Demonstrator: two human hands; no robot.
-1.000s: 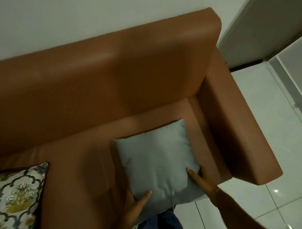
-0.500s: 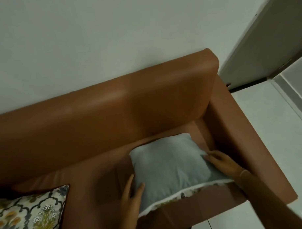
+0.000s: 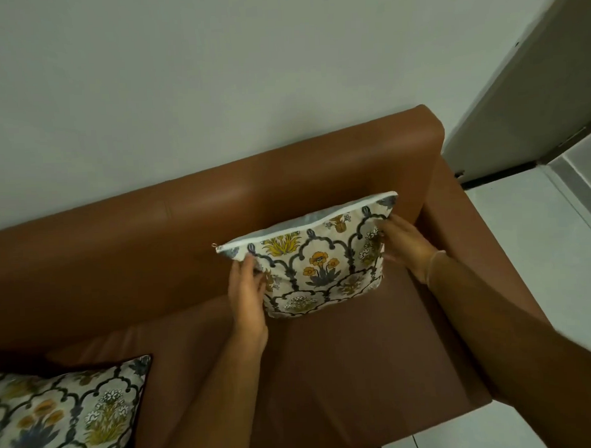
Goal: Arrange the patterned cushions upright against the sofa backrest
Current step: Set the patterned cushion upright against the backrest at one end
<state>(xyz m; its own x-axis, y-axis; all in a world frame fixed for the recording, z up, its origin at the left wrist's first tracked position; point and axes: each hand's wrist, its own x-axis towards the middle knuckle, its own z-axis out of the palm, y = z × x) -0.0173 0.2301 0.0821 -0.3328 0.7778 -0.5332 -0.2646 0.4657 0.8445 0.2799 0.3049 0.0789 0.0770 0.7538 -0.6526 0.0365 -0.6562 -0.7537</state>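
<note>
We see one patterned cushion [image 3: 319, 265] standing upright on the seat, printed face toward us, its back against the sofa backrest [image 3: 193, 224] near the right armrest [image 3: 471, 224]. Zipper edge up. Left hand [image 3: 248, 292] sits at the cushion's 9 o'clock edge, thumb on the front, fingers wrapped behind: grip clamped on that side. Right hand [image 3: 407, 246] sits at the 3 o'clock edge, palm and fingers pressed to the side, grip closed on the fabric there. The cushion lies between both hands, bottom edge touching the seat. A second patterned cushion [image 3: 63, 419] rests at 8 o'clock, well apart, at the frame's lower left.
</note>
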